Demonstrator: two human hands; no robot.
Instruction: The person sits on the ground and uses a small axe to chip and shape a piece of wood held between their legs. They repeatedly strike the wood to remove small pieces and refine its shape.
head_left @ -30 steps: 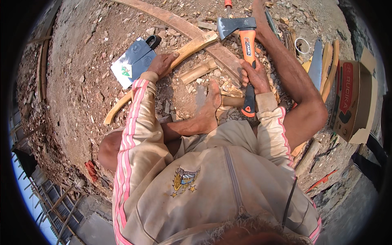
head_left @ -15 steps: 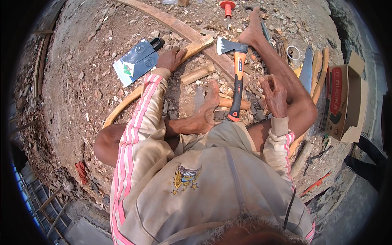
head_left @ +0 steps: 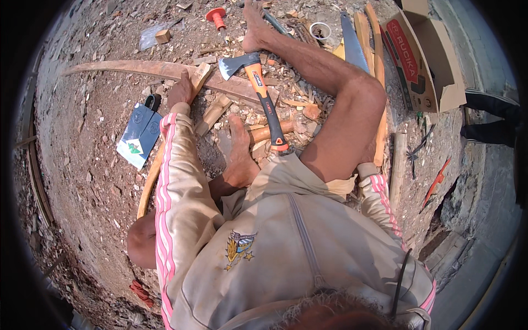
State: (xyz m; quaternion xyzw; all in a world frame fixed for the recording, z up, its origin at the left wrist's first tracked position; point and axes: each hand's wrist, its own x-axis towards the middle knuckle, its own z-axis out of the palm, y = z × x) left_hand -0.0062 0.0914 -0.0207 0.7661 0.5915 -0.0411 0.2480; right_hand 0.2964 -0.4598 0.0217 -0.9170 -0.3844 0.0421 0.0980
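Note:
My left hand (head_left: 180, 91) grips a curved pale wooden piece (head_left: 151, 184) near its upper end, where it crosses a long reddish plank (head_left: 135, 67). An axe (head_left: 263, 96) with a dark head and orange-black handle lies between my legs, near a short round wooden piece (head_left: 259, 133) and a split offcut (head_left: 212, 115). A blue-grey sheath-like item (head_left: 137, 135) with a black loop lies left of my left forearm. My right hand (head_left: 364, 157) is low beside my right thigh, mostly hidden; I cannot see what it touches or holds.
A hand saw (head_left: 353, 44) and wooden strips (head_left: 374, 38) lie beyond my right leg, beside an open cardboard box (head_left: 440, 71). A red-guarded chisel (head_left: 218, 21), white ring (head_left: 320, 31) and orange tool (head_left: 440, 177) lie on rubble. A person's dark-trousered legs (head_left: 489, 129) show at far right.
My right hand has released the axe and moved down to the right beside my thigh. The axe now lies tilted between my legs. The view has turned, shifting the surroundings.

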